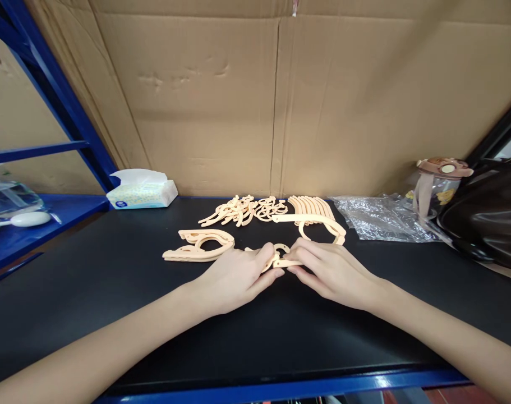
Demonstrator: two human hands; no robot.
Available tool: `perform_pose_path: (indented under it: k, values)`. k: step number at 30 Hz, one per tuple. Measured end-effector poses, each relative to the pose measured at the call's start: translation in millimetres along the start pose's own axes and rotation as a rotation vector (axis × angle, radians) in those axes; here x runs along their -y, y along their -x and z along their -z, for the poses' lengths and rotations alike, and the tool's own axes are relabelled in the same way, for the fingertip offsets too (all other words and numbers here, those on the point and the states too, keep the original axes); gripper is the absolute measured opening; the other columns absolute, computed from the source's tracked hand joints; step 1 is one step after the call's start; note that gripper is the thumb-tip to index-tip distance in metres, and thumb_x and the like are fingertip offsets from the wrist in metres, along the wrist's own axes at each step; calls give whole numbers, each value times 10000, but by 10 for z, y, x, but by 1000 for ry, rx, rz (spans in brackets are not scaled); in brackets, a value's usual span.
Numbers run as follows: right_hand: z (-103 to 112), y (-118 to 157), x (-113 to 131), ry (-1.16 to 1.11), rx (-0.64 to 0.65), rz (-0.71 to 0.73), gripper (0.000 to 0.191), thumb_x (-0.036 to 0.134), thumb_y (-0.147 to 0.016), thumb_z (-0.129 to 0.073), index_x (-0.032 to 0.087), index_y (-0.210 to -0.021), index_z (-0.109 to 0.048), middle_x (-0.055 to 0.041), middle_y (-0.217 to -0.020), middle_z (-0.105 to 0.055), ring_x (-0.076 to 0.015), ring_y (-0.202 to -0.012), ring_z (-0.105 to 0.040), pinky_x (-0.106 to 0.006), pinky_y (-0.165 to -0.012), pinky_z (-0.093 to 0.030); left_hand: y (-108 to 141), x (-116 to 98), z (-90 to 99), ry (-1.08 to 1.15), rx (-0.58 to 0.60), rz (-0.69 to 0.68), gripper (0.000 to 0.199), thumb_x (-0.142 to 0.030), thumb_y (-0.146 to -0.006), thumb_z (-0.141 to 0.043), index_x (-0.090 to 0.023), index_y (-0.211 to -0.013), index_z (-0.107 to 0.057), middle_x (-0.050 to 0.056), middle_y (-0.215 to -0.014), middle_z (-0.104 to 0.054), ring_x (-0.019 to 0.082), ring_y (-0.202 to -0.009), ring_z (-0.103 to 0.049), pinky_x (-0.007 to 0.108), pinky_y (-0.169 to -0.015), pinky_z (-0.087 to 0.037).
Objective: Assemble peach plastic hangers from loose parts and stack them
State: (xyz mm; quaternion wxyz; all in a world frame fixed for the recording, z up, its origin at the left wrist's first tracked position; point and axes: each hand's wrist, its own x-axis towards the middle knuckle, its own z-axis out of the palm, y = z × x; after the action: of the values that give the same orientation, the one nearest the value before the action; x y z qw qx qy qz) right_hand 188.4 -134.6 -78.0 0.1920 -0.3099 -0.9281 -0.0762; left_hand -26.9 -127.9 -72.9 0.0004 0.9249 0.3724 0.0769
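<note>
Close together over the black table, my left hand (240, 278) and my right hand (333, 272) pinch beige plastic hanger parts (286, 262) between thumbs and fingers. A curved hook piece shows between them, and my fingers cover most of the joint. Left of my left hand lies a folded beige hanger (196, 255) with a round hook. Just beyond my right hand is another hanger piece (308, 217), a long arm with a curved hook. Farther back lie a loose pile of hanger arms (234, 212), a cluster of curved hooks (272, 209) and a neat row of hanger arms (312, 206).
A tissue pack (141, 193) stands at the back left. Clear plastic bags (381, 216), a clear bottle with a brown lid (434, 188) and a dark bag (486, 207) are at the right. A cardboard wall (205, 101) closes the back; a blue frame (65, 95) rises at left.
</note>
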Motion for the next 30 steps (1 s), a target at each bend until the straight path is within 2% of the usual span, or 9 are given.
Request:
perform_pose_path:
  k: [7,15,23,30]
  values:
    - [5,2,-3,-1,4,36,271,241,-975,-312,143,-951,-563,-58,-898,-580,-141,-776,-578,-259,-646,-480,-3,23,8,-40,11,-40,243,-385,-981,-259,-194,-901,-385,-8,-638,-588,187,-534,-573,246,-485,-337]
    - [-23,17,-2,-56,8,30,247,264,-976,-318,146,-924,-528,-49,-883,-575,-138,-742,-572,-252,-585,-459,12,40,-21,-206,-8,-141,195,-310,-983,-294,-152,-965,-406,-4,-611,-604,191,-509,-595,253,-444,-335]
    - [-14,30,15,-176,65,-36,191,274,-962,-361,165,-882,-496,-35,-863,-567,-127,-708,-566,-239,-584,-446,27,57,-76,-355,-68,-219,127,-261,-950,-363,-155,-900,-411,-12,-604,-596,182,-440,-576,269,-399,-321]
    - [19,29,21,-307,119,-114,165,287,-954,-384,182,-914,-506,-26,-838,-591,-133,-714,-574,-245,-607,-431,38,50,-104,-446,-146,-229,213,-305,-967,-300,-147,-891,-423,9,-606,-592,192,-444,-588,268,-366,-319]
